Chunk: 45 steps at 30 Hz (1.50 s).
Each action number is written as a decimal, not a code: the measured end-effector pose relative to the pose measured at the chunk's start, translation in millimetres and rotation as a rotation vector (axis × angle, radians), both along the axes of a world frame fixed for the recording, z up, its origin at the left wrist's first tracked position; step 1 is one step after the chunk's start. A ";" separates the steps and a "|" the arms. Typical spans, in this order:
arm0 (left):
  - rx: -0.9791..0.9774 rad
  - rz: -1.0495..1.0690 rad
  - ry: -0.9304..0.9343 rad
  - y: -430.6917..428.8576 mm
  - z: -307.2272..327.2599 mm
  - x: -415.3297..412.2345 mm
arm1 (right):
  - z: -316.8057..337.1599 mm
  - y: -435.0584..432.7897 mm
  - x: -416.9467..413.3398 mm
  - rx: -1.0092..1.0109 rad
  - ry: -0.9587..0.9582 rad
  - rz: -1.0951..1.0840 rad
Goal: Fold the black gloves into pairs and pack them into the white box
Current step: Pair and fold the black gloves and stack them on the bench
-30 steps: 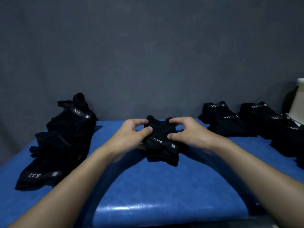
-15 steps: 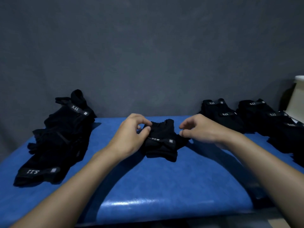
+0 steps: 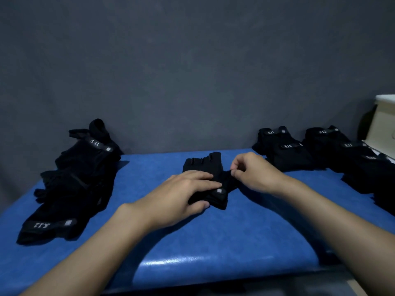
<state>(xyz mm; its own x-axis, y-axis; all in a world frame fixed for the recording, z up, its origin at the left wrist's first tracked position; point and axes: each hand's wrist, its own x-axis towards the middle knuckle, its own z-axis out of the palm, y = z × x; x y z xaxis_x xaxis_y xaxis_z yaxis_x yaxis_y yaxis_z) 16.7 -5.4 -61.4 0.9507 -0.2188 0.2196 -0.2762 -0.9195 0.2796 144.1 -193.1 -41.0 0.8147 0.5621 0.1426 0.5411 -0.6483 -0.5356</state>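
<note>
One glove pair (image 3: 205, 164) beneath left grip (image 3: 181, 195)

On my feed the left hand (image 3: 183, 195) lies flat on a black fabric fingerless glove (image 3: 205, 164) in the middle of the blue padded table (image 3: 213, 242), fingers straight, pressing it down. The right hand (image 3: 254, 174) pinches the glove's right edge between thumb and forefinger. A loose heap of black gloves (image 3: 79, 180) sits at the left. I see folded black glove pairs (image 3: 284, 150) lining the right, near a white box (image 3: 382, 124) at the frame's edge.
</note>
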 end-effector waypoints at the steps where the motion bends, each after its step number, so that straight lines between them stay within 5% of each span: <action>1: 0.011 -0.003 0.003 0.4 -0.8 -0.2 | -0.3 0.0 2.5 0.010 0.005 -0.020; 5: 0.077 -0.017 0.002 0.4 -4.5 0.3 | -5.2 2.0 8.5 -0.018 0.051 -0.030; 10: 0.073 -0.017 0.006 0.0 -2.3 -3.0 | -5.9 10.8 3.6 0.272 -0.120 0.073; 17: -0.453 0.204 -0.125 3.8 4.6 7.7 | -18.7 17.3 3.9 0.108 -0.080 0.187; 24: -0.107 0.259 0.172 20.2 0.1 8.3 | -20.5 10.0 3.3 -0.178 -0.067 0.211; 28: 0.045 0.259 0.216 21.9 -1.6 7.5 | -20.2 8.2 0.2 -0.174 -0.100 0.220; 33: 0.089 0.261 0.211 23.2 -6.7 6.2 | -3.4 -3.4 -19.1 0.087 -0.208 0.284; 38: 0.085 0.259 0.211 24.2 -9.4 6.4 | -1.5 -15.5 -33.7 -0.160 -0.282 0.442; 45: -0.059 0.204 0.143 17.0 7.1 -1.9 | -8.3 -19.2 -36.4 -0.129 -0.372 0.499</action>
